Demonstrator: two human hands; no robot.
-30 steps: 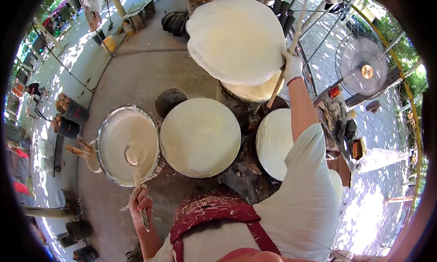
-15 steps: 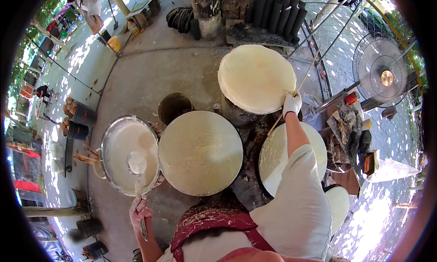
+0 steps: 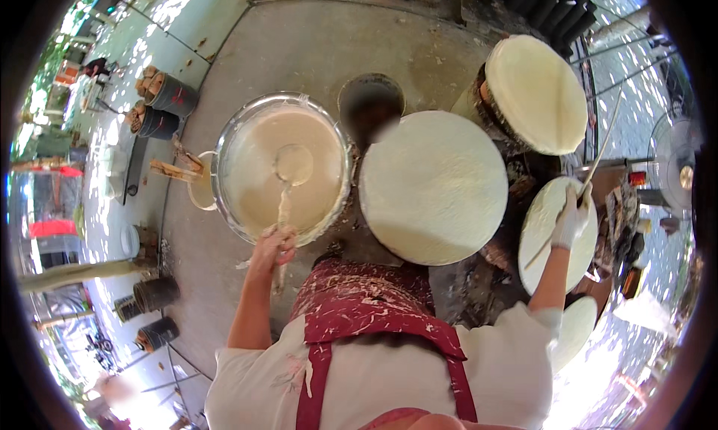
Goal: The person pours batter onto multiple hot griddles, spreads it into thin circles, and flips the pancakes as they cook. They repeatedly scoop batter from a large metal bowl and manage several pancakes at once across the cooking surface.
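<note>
My left hand (image 3: 273, 249) is closed round the handle of a ladle (image 3: 295, 165). The ladle's round bowl lies in pale batter (image 3: 254, 149) inside a wide metal basin (image 3: 218, 177). My right hand (image 3: 571, 224), in a white glove, grips a long thin stick (image 3: 604, 142) slanting over a round pan covered by a pale flat sheet (image 3: 544, 206). Between the hands is a larger round griddle with a pale, thin layer (image 3: 434, 191) spread across it. A thick round pale sheet or stack (image 3: 536, 93) rests on a drum-like stand at the far right.
A dark round container (image 3: 372, 105) stands behind the basin. Left of it are a small tub (image 3: 203, 185) with wooden pieces and black buckets (image 3: 173, 93) of wood. Dark cylinders (image 3: 550, 7) stand far right, a fan (image 3: 677, 161) at the right edge. Another pale disc (image 3: 574, 333) sits near my right elbow.
My right hand has drawn back with the stick from the far round sheet to above the right pan. The ladle is still in the batter. The whole view has shifted, moving things rightward.
</note>
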